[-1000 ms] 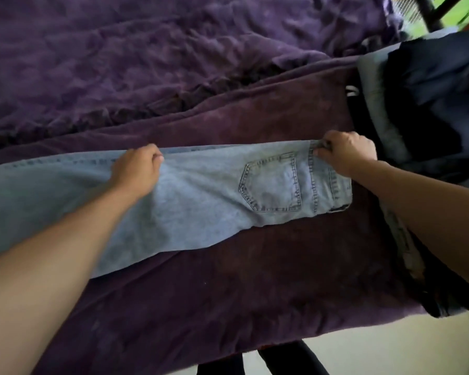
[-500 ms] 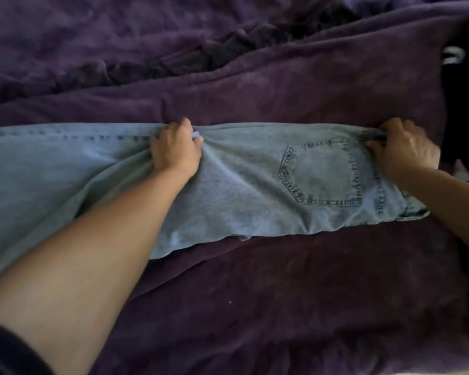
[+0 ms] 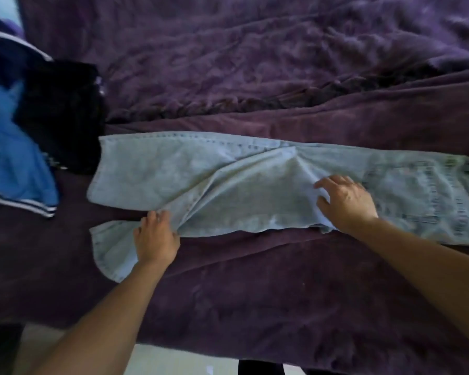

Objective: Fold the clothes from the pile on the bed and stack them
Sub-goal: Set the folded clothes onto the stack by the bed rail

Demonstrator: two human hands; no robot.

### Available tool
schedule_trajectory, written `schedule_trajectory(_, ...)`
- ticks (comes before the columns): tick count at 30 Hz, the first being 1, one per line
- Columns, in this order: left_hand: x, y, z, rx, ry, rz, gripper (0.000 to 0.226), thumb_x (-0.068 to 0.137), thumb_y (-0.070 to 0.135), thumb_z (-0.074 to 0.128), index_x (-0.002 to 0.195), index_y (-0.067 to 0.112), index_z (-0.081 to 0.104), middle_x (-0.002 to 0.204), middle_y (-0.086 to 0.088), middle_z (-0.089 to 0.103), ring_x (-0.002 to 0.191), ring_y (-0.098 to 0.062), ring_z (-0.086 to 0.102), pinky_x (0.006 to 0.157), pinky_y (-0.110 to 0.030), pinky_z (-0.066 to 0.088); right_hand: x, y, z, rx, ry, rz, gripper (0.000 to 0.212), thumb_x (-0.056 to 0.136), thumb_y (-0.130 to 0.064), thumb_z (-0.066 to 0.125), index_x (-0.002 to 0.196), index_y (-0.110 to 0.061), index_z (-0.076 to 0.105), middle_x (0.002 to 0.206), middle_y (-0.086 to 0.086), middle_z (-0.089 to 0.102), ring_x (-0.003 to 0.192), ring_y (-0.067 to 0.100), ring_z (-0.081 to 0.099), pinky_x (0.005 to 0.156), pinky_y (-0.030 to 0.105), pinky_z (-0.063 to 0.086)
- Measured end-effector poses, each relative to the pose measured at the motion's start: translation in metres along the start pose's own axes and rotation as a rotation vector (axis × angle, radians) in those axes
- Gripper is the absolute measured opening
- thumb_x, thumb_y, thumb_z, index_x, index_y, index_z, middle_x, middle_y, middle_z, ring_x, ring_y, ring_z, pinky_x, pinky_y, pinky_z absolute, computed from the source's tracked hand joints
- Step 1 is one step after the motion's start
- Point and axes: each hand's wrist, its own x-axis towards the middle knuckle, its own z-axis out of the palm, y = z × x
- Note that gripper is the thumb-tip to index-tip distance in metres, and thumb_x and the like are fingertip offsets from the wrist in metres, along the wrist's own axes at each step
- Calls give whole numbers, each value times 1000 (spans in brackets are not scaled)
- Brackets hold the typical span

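While both hands lie open on the jeans (image 3: 255, 190), left hand (image 3: 155, 239) and right hand (image 3: 345, 203) smoothing, next comes grasping and folding.

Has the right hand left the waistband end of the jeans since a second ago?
Yes. The right hand now rests mid-leg on the jeans, on the hem side of the back pocket; earlier it gripped the waistband beyond that pocket.

Pale, faded light-blue denim jeans (image 3: 228, 182) with darker stitching; deep plum-purple velvety bed cover (image 3: 255, 293); bright blue cloth (image 3: 8, 158); navy garment with white stripes (image 3: 25, 205); black fabric heap (image 3: 63, 112).
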Motion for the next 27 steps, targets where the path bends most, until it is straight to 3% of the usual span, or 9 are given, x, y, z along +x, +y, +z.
schedule_trajectory(4,-12,-68,21,99,-172,-49,72,74,46,72,133,21,39,127,-7,47,119,-27,47,93,-45,43,16,-73,23,44,-9,-85,28,87,-21,60,115,-19,66,113,6,64,108,30,58,81,39,45)
schedule_trajectory(8,-6,-105,51,127,-161,123,72,77,31,69,140,25,35,129,-4,46,120,-25,45,94,-44,42,62,-122,42,55,30,-42,31,88,-19,57,118,-18,63,119,7,61,113,28,54,80,39,46)
schedule_trajectory(10,13,-120,51,20,-104,194,54,78,17,67,130,17,52,119,-7,55,110,-29,54,87,-44,47,90,-138,52,19,43,-8,38,88,-18,57,126,-19,58,128,8,57,120,30,49,84,44,46)
schedule_trajectory(12,35,-138,36,-190,-28,205,29,78,11,66,107,10,66,101,-9,64,92,-32,62,74,-43,51,117,-148,58,-40,-48,45,46,86,-18,60,132,-23,54,137,7,50,126,31,43,92,47,44)
schedule_trajectory(14,65,-160,7,-305,50,181,6,81,15,64,84,10,65,85,-7,64,77,-31,62,61,-39,48,137,-157,63,-114,-168,109,41,87,-24,63,128,-28,58,139,5,48,126,32,42,95,48,42)
schedule_trajectory(17,123,-188,-45,-435,23,184,26,84,22,59,62,13,49,62,-6,55,66,-35,58,56,-38,43,148,-166,62,-96,-134,207,28,90,-38,60,115,-27,67,130,9,57,117,36,52,94,47,43)
schedule_trajectory(21,209,-192,-95,-600,-47,237,33,73,35,54,57,6,52,48,-1,48,51,-20,51,52,-33,41,160,-176,42,-63,18,328,26,90,-38,57,109,-24,69,110,20,65,97,43,60,81,46,49)
schedule_trajectory(24,273,-187,-95,-683,-162,115,37,77,44,64,65,9,61,60,-3,62,65,-21,63,64,-32,49,181,-181,31,-85,66,337,28,92,-36,57,112,-21,68,111,23,65,99,45,58,80,45,47)
schedule_trajectory(27,303,-192,-70,-762,-214,-118,52,77,63,59,87,12,65,88,-9,67,86,-29,63,75,-37,48,192,-186,36,-23,139,327,29,92,-29,57,117,-18,65,119,20,61,110,41,53,87,46,45)
